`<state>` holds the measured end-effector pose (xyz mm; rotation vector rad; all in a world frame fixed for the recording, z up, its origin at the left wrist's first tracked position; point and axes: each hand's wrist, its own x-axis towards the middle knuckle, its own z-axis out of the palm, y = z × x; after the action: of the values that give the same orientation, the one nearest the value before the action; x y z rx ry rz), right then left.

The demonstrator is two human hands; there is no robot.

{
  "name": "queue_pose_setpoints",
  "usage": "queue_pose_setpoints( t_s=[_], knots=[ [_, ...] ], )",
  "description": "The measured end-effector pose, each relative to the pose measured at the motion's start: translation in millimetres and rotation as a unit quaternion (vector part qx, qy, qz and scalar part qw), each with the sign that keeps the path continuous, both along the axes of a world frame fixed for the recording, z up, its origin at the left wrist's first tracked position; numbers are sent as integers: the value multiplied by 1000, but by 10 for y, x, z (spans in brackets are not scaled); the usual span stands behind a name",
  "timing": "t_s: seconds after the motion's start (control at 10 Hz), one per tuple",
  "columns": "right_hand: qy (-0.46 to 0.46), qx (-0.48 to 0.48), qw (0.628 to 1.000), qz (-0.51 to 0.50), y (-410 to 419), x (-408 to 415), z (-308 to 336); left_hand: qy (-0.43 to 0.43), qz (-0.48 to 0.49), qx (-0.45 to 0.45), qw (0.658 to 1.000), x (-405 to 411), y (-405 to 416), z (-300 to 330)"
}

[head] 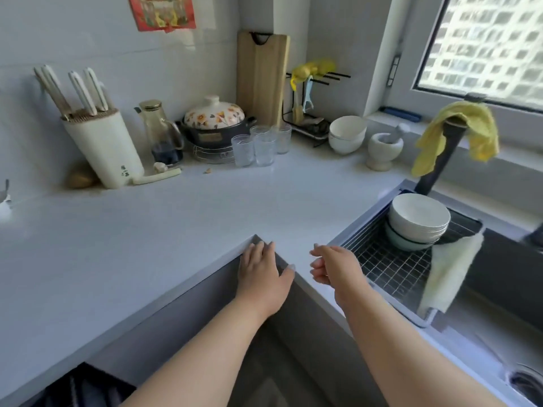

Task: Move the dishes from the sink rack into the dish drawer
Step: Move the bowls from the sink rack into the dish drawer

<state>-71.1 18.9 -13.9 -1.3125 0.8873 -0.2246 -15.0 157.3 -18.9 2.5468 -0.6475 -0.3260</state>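
Note:
A stack of white bowls point(418, 220) over a pale green one sits on the wire sink rack point(390, 265) at the sink's left end. My left hand point(261, 273) lies flat with straight fingers against the inner corner of the counter edge, above the grey cabinet fronts point(188, 312). To the left of the rack, my right hand point(335, 267) hovers over the counter with fingers loosely curled, holding nothing. No open drawer is plainly visible; a dark opening point(85, 386) shows at the bottom left.
A pale cloth point(449, 271) hangs over the rack's right edge. The black faucet point(440, 154) carries a yellow cloth. On the white counter point(176, 218) at the back stand two more white bowls point(346, 133), a mortar point(382, 148), several glasses point(261, 145), a casserole and a knife block point(102, 145).

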Motion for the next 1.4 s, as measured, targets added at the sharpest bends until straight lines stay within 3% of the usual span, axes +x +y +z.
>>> queue_pose_setpoints(
  t_s=[0.3,0.6,1.0,1.2,1.4],
  knots=[
    [25,11,996,-87,-1248,-345,-265,-32,-110,72,991,-72,-1271,-308],
    [44,38,977,-203,-2268,-393,-433,-76,-141,104,982,-42,-1912,-570],
    [196,0,956,-217,-2969,-82,-329,-122,-184,139,965,-21,-1838,-769],
    [180,-79,955,-220,-2940,-92,-241,-124,-187,137,965,-10,-1838,-794],
    [241,-92,937,-237,-3212,84,-480,-124,-188,138,964,-7,-1837,-790]
  ],
)
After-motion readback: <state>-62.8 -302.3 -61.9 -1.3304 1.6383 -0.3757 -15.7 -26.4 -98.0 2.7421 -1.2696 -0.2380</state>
